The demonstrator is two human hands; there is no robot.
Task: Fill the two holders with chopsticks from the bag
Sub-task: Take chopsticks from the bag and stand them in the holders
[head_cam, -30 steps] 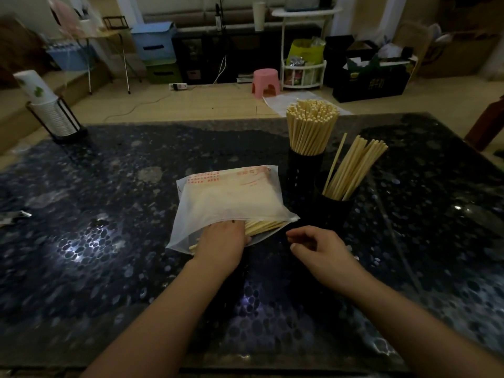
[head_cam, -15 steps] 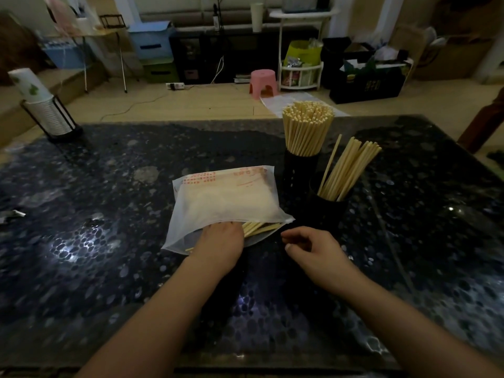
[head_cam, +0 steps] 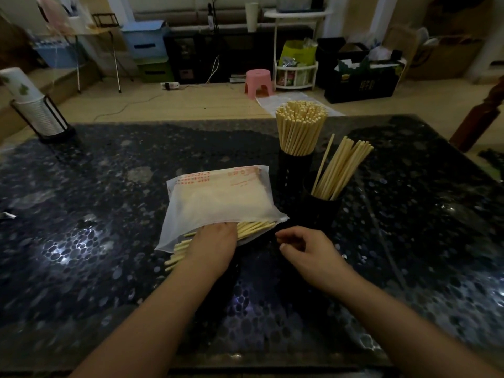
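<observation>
Granite-patterned dark table [head_cam: 109, 241] fills most of the view, with a lit floor and household clutter beyond its far edge. On the table, near its middle, lies a translucent white bag [head_cam: 218, 203] with red printing along its far end; its open mouth faces the person. A loose bundle of chopsticks [head_cam: 253, 227] spills from that mouth, some ends poking out onto the table at the bag's near left corner.

Just right of the bag stand two black holders. The far holder [head_cam: 294, 170] is packed full with upright sticks, their tips fanning a little at the top. The near holder [head_cam: 321, 208] is only partly filled, and its sticks lean to the right, with one leaning apart from the rest.

The left hand [head_cam: 211, 245] reaches into the bag's mouth, knuckles up, lying over the chopsticks; its fingers are hidden under the plastic, so whether they grip any sticks cannot be told. The right hand [head_cam: 308, 248] hovers just beside the bag's right corner and in front of the near holder, fingers loosely curled with thumb and forefinger close together, holding nothing visible.

At the table's far left corner stands a cup dispenser [head_cam: 41, 115] in a black wire frame.
</observation>
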